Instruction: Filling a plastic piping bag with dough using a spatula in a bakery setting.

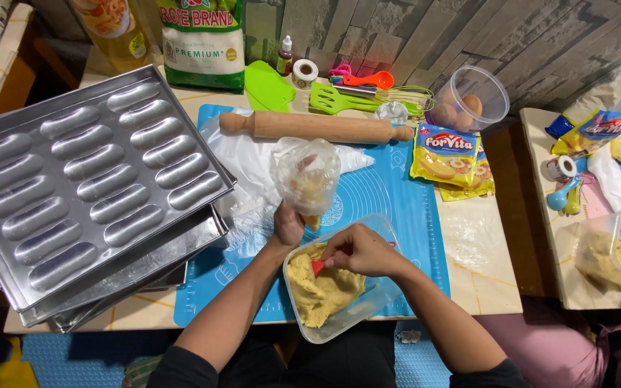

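Hiding red tool [318,266] under right hand [359,250]

Clear piping bag [306,176] held upright, yellow dough [321,287] in clear tub [382,291], red spatula [318,267]

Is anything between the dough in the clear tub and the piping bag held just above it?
Nothing visible. The left hand holds the piping bag upright just past the tub. The right hand has a red scraper in the dough; the gap between them shows only blue mat.
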